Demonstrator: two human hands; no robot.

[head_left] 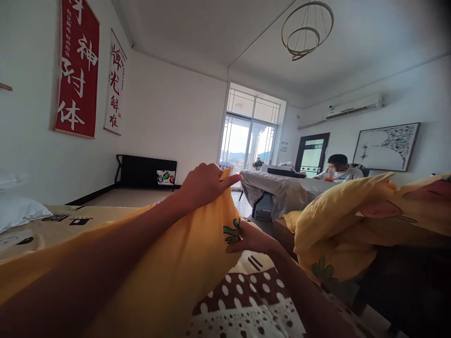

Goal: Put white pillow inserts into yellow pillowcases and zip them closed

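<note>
My left hand (206, 185) is closed in a fist around the upper edge of a yellow bedding cloth (176, 253), lifting it so that it hangs in folds. Lower and to the right, my right hand (255, 238) pinches the same cloth at its side edge, beside a printed green leaf (231, 231). Beneath the raised cloth shows brown and cream patterned bedding (239, 295) with white dots. The lower part of the cloth is partly hidden behind my left forearm.
A bundled yellow quilt (338, 220) lies at the right. Beyond it a person (340, 169) sits at a table with a plastic-looking cover (278, 188). A white pillow (21, 206) rests at the left, and a black bed frame end (146, 171) stands by the wall.
</note>
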